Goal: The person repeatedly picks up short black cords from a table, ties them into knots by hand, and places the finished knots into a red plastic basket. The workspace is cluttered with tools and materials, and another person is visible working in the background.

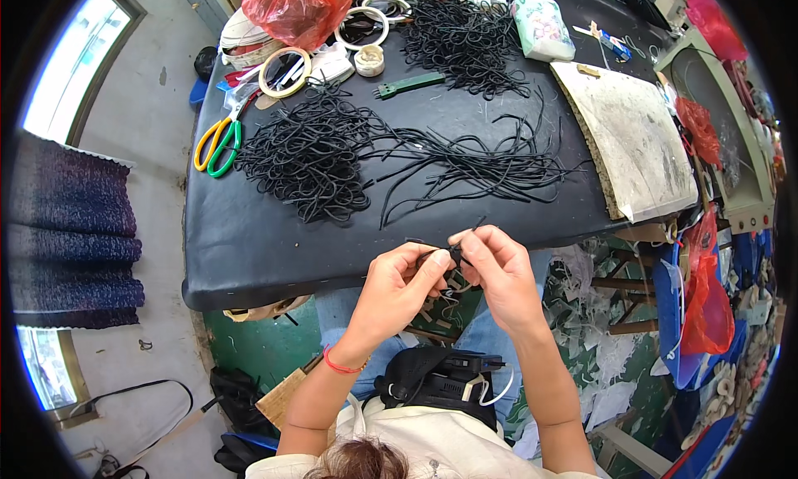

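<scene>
Just off the table's near edge, my left hand (pixel 401 288) and my right hand (pixel 499 280) meet fingertip to fingertip. Both pinch a short black cord (pixel 455 252), whose end sticks up past my right fingers; most of it is hidden by them. Beyond my hands, loose black cord strands (pixel 490 170) lie stretched across the table. To their left is a tangled pile of looped black cords (pixel 307 159), and a second cord pile (pixel 465 43) lies farther back.
On the black-covered table (pixel 249 255) lie scissors (pixel 223 147) with yellow and green handles, a green strap-like tool (pixel 411 84), tape rolls (pixel 285 72) and a small jar (pixel 370 61). A red plastic bag (pixel 297 12) sits at the back left. A worn board (pixel 632 138) covers the right side.
</scene>
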A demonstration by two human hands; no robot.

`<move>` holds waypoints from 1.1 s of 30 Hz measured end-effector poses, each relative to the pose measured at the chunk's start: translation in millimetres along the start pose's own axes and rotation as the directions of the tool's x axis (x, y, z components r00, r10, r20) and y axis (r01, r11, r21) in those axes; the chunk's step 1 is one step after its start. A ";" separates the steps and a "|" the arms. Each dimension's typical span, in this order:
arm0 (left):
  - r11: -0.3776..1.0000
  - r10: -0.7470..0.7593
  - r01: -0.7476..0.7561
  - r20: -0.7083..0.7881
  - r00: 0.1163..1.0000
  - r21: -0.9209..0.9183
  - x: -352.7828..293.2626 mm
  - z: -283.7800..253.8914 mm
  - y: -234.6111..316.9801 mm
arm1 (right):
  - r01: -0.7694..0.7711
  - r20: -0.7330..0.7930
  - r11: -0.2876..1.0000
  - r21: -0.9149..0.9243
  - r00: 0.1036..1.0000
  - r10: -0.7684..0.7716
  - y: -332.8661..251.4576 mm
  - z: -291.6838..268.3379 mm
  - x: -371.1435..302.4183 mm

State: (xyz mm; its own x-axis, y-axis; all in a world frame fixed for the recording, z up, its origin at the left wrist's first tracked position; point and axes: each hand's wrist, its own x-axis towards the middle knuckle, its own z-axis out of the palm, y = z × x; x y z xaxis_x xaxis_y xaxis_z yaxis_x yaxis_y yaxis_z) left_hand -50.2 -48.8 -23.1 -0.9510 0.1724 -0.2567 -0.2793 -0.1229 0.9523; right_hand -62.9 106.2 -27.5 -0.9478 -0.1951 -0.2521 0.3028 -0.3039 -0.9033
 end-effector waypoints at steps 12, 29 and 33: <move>0.978 0.157 -0.132 -0.157 0.975 0.161 3.9 -1.3 -9.1 | 0.123 -0.034 0.983 -0.138 0.991 -0.129 8.7 9.2 1.5; 0.513 0.523 -0.331 0.018 0.852 0.792 22.9 -35.3 14.5 | 0.661 0.566 -0.094 -0.744 0.550 -0.614 6.2 8.5 66.5; 0.900 0.166 -0.126 -0.060 0.984 0.417 3.2 -39.8 16.6 | 0.716 0.630 -0.124 -0.687 0.501 -0.594 -4.2 10.3 49.6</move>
State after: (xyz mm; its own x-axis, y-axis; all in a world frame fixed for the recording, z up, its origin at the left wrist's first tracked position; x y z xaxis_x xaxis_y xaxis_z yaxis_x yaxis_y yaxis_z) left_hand -63.2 -89.1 -14.6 -0.9904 0.0903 -0.1047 -0.0762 0.2750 0.9584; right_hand -110.2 88.2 -32.7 -0.5917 -0.5044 0.6288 -0.7849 0.5382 -0.3069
